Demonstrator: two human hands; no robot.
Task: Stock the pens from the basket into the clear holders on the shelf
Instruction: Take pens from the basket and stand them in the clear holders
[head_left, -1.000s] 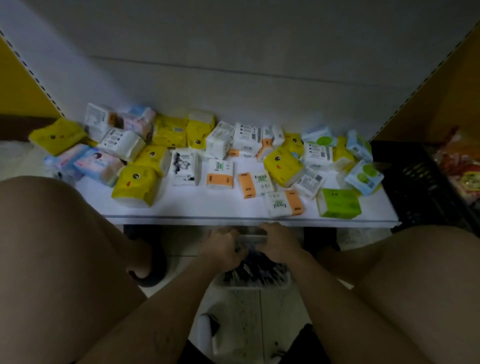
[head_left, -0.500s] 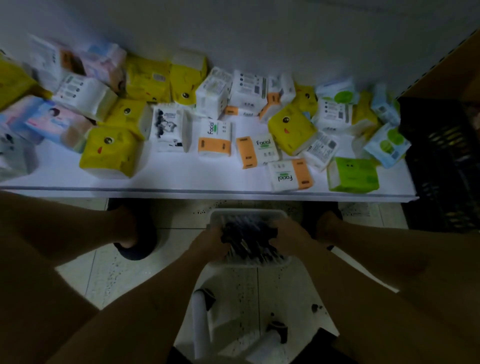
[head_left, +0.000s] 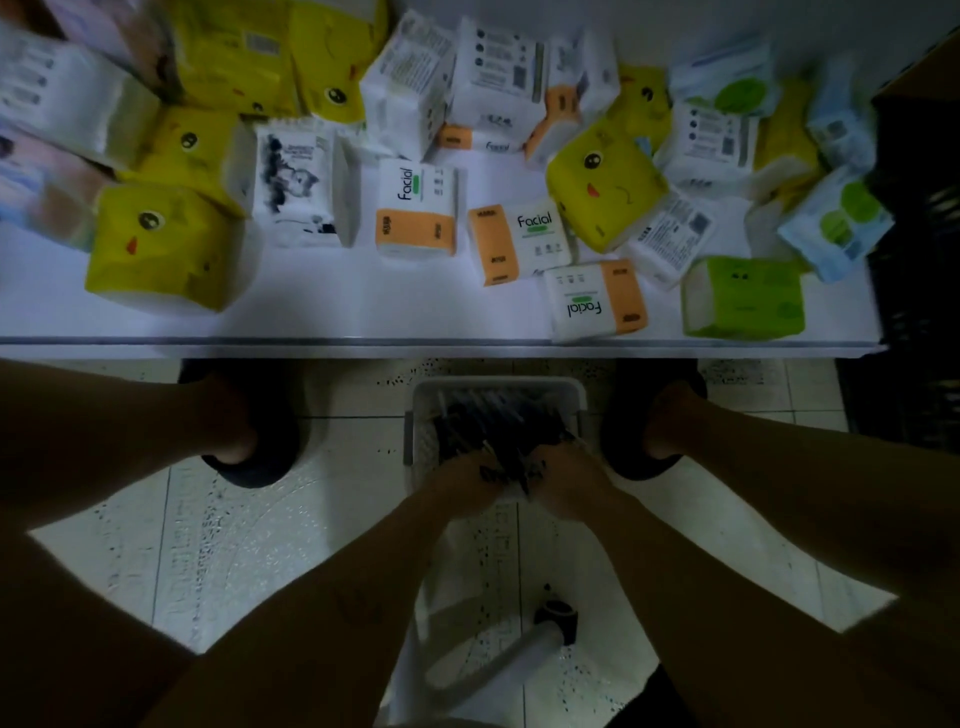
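Head view, dim: the left hand (head_left: 458, 480) and right hand (head_left: 567, 484) sit close together at the near end of the basket (head_left: 498, 385), fingers curled down around a bunch of dark pens (head_left: 511, 475) whose ends poke out between them. More pens fill the white basket, which stands on the tiled floor (head_left: 260, 545) just in front of the shelf (head_left: 363, 306). Tissue packs (head_left: 415, 213) in yellow, orange, green and white lie scattered across the white shelf. A black crate (head_left: 914, 395) stands at its right end.
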